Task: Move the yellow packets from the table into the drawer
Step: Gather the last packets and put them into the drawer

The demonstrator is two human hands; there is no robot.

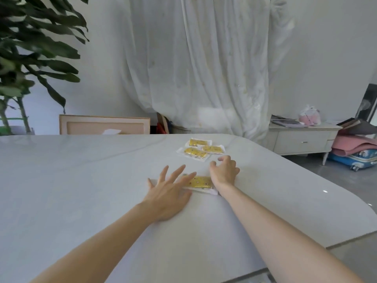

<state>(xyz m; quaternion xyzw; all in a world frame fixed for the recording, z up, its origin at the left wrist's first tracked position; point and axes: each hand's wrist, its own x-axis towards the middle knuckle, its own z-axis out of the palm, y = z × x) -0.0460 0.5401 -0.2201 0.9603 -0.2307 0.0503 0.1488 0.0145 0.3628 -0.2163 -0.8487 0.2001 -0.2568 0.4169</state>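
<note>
Left hand [169, 193] flat, fingers spread, pins nearest yellow packet [201, 182] to the table [81, 170] (likely to stop it sliding). Right hand [224, 170] loosely curled, empty, hovers just short of three more packets [201, 149] beyond.

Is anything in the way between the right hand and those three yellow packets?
No, nothing visible. Only bare table lies between the right hand and the three yellow packets beyond it. The left hand lies flat on a fourth packet.

No text, brand or number can be read anywhere. The yellow packets [201, 149] on the table [81, 170] carry small dark marks, perhaps printing, too blurred to make out.
</note>
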